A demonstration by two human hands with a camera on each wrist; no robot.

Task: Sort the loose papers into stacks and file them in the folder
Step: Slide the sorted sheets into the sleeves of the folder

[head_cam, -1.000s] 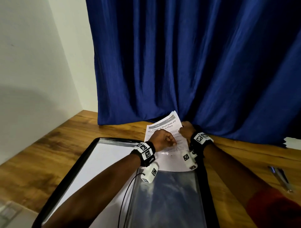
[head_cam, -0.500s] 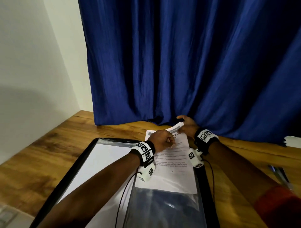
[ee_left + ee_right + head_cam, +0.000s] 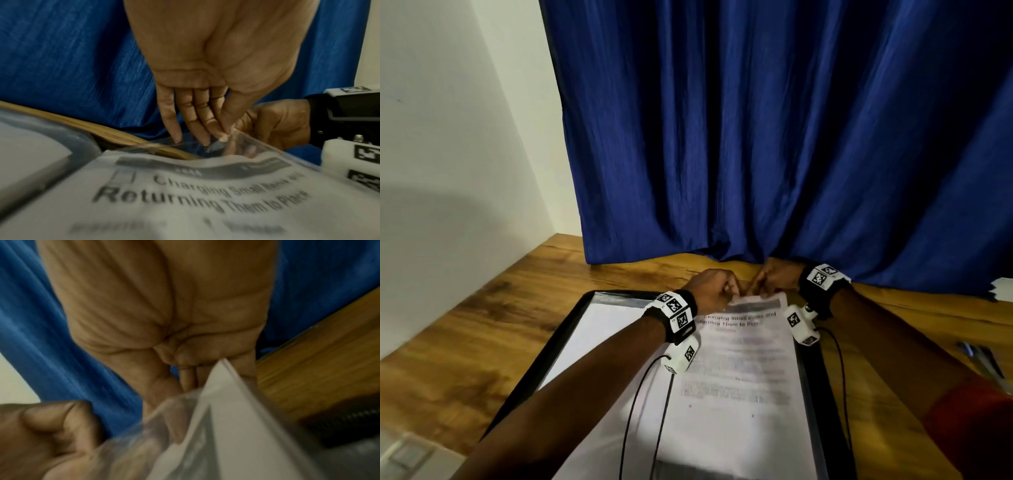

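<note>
A black folder (image 3: 558,346) lies open on the wooden table (image 3: 482,342). A printed paper (image 3: 743,377) headed "Charging Small Items and Returning Them to Place" lies on its right half, inside a clear plastic sleeve (image 3: 242,144). My left hand (image 3: 732,294) pinches the sleeve's top edge between thumb and fingers (image 3: 205,138). My right hand (image 3: 767,282) is curled at the same far edge, gripping the paper's top corner (image 3: 224,386). The paper (image 3: 205,203) bows slightly near its header. Most of my right fingertips are hidden behind paper and plastic.
A blue curtain (image 3: 756,137) hangs close behind the hands. A white sheet (image 3: 602,335) fills the folder's left half. Pens (image 3: 983,363) lie on the table at right, and a white paper stack (image 3: 1001,289) shows at the right edge.
The printed paper has slid toward me, down into the sleeve, and its raised top now lies almost flat. Both hands have moved to the folder's far edge.
</note>
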